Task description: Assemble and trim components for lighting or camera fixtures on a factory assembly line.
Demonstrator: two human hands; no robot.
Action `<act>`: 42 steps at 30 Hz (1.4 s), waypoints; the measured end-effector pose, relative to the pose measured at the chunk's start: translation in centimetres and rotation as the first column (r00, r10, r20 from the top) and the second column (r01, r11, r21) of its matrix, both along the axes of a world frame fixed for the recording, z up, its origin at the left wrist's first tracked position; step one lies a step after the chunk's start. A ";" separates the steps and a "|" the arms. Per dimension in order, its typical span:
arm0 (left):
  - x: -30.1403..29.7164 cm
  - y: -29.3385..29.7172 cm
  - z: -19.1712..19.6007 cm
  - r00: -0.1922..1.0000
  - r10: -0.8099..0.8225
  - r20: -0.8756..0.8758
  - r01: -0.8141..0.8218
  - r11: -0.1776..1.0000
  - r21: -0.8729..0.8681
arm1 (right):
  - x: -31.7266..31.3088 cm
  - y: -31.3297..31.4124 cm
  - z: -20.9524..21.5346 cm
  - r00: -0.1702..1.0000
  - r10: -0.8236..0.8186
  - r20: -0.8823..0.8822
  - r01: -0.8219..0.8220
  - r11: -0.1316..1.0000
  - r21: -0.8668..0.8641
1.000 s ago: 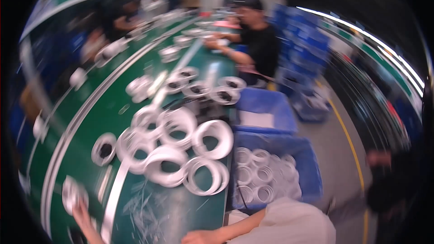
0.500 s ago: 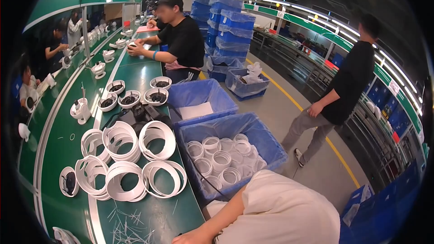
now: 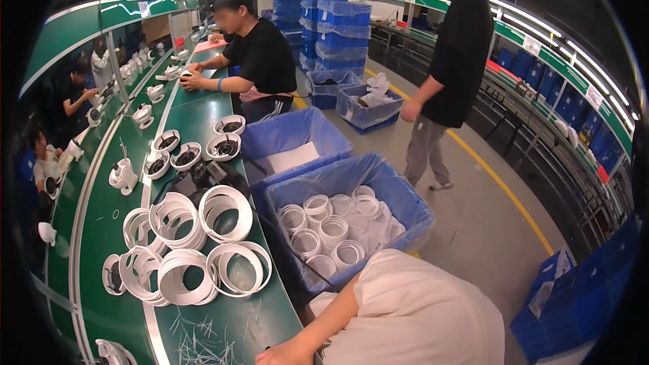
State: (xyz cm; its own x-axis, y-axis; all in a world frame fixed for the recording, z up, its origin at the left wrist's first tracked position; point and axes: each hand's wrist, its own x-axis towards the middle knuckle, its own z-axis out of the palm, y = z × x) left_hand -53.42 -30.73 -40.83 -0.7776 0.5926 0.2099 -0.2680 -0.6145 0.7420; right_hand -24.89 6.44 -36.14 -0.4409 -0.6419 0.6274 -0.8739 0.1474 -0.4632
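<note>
My right hand [image 3: 287,354] lies low at the near edge of the green table, at the end of a bare forearm and a loose beige sleeve. The frame's lower edge cuts off its fingers, and a tiny dark spot shows beside it. Whether it holds anything is hidden. My left hand is out of view. Thin white strips [image 3: 206,346] lie scattered left of my right hand. Beyond them stand several stacks of white plastic rings [image 3: 184,277], some with cut-outs. Round white housings with black insides [image 3: 224,147] sit farther up the table.
Right of the table, a lined blue bin [image 3: 412,220] holds white rings; another blue bin [image 3: 331,128] behind it holds a white sheet. A seated co-worker [image 3: 260,61] handles a round part. Another person [image 3: 460,61] is in the aisle. White assemblies [image 3: 123,176] line the left.
The view has shifted slightly, turning to the right. The person in the aisle has walked leftward, closer to the stacked blue bins. My right hand stays low by the table edge.
</note>
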 end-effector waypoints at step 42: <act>35.1 7.6 14.1 0.116 0.990 0.083 -0.978 0.128 -0.163 | -1.4 2.2 15.5 0.916 -0.278 0.291 0.293 0.956 -0.008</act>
State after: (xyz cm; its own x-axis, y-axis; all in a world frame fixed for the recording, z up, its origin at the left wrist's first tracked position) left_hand -18.32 -23.11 -26.74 -0.7058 -0.7069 0.0453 0.4424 -0.3900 0.8076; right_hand -26.26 8.60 -20.64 -0.7647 -0.4332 0.4772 -0.6291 0.3410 -0.6985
